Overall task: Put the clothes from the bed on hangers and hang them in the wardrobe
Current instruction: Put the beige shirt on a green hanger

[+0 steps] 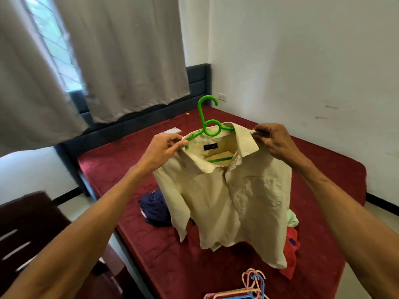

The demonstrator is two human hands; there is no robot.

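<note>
I hold a cream shirt (233, 201) up in front of me over the bed (121, 173), with my two hands apart, one at each side of the collar. My left hand (166, 147) pinches the collar edge between thumb and fingers, right where one arm of the green hanger (207, 117) goes under the cloth. My right hand (273, 140) pinches the other collar point, fingers curled round it. The hanger sits inside the shirt: its hook stands up above the collar, its lower bar shows through the open neck, and the far arm pokes out just beside the collar near my right hand. The shirt hangs with its front towards me, a chest pocket on one side, one sleeve dangling below my left hand, and its hem low over the red bed cover.

On the bed behind the shirt lie more clothes: a navy garment (154, 209) to the left, a red garment (291, 249) and a pale green garment (292, 219) to the right. A bunch of spare hangers (248, 288), pink and blue, lies at the near edge of the bed. Grey curtains (129, 61) hang over the dark headboard (198, 83), and a dark wooden piece of furniture (28, 223) stands at my lower left
</note>
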